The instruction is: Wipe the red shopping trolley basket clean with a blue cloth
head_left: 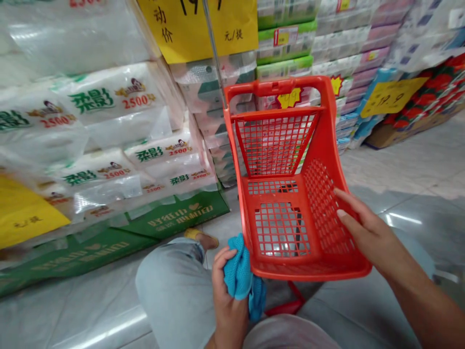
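Observation:
A red plastic shopping cart (308,271) with lattice walls stands between my knees, its basket holding nothing. My left hand (228,303) is closed around a crumpled blue cloth (238,274), pressed against the cart's near left corner. Part of the cloth hangs down below the basket. My right hand (370,232) rests over the basket's right rim, with two fingers reaching over the inner side; the other fingers are hidden. The cart's handle (278,87) is at the far end, away from me.
Stacked white tissue packs (98,99) rise on the left above a green cardboard base (174,213). Yellow price signs (232,34) hang in front of the stacks. More packs (285,48) stand behind the cart. Grey tiled floor (417,179) shows at right.

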The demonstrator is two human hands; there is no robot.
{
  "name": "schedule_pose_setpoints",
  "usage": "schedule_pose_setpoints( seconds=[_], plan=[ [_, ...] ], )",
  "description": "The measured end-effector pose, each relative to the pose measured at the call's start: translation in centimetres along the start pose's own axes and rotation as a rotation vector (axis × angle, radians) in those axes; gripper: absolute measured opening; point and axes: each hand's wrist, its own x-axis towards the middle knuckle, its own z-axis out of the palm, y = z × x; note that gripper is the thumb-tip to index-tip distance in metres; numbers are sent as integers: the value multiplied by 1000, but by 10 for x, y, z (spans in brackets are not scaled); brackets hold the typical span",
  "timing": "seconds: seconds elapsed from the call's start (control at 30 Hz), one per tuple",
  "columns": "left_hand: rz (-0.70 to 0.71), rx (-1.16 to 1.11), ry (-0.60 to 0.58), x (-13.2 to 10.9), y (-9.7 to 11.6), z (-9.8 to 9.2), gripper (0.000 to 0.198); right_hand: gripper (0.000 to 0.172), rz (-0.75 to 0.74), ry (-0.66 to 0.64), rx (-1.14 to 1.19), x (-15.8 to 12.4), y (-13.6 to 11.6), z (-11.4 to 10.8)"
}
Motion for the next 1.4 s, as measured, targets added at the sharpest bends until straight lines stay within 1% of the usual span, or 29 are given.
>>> schedule_pose_setpoints(
  seconds=[0.07,0.1,0.17,0.23,0.3,0.37,0.47,0.53,0.6,0.67,0.73,0.83,0.93,1.1,1.17,1.2,1.23,1.3,1.33,1.4],
  plan=[
    [-48,-29,-48,7,3,3,46,51,-79,-45,-100,1,-1,-2],
    [-76,-49,-79,12,5,5,48,50,-97,-40,-109,1,-3,-2],
    [-100,-82,-122,20,8,9,44,47,-133,-6,-102,3,-4,0],
    [-41,-71,-121,21,9,11,33,45,-122,39,-84,5,-2,1],
    [109,-5,-103,13,7,11,23,44,-93,70,-76,7,3,2],
    [315,109,-89,4,5,7,18,44,-79,81,-74,8,7,2],
    [638,325,-80,0,7,0,20,44,-90,88,-59,9,10,2],
    [814,451,-121,5,17,-4,24,43,-106,83,-48,9,10,2],
    [928,545,-198,14,33,-6,29,43,-115,79,-38,10,9,2],
    [986,609,-276,22,53,-3,30,42,-114,80,-26,11,7,3],
    [1028,664,-342,26,70,4,28,41,-104,88,-6,12,7,4],
    [1121,727,-506,21,87,23,18,39,-73,111,62,12,6,7],
    [1199,718,-659,10,96,55,8,41,-8,108,169,11,4,10],
    [1210,616,-823,-1,116,121,7,43,105,38,316,12,1,5],
    [1222,578,-854,0,122,138,7,45,153,-5,367,14,2,-1],
    [1225,571,-861,1,123,141,7,46,173,-25,391,15,3,-4],
    [1222,573,-865,3,124,141,6,46,186,-45,413,16,4,-7],
    [1196,605,-849,9,121,130,4,46,187,-78,441,17,6,-12],
    [1181,636,-829,13,118,119,5,46,181,-93,451,18,7,-13],
    [1163,697,-779,23,111,91,6,45,171,-101,463,18,8,-15]
  ],
)
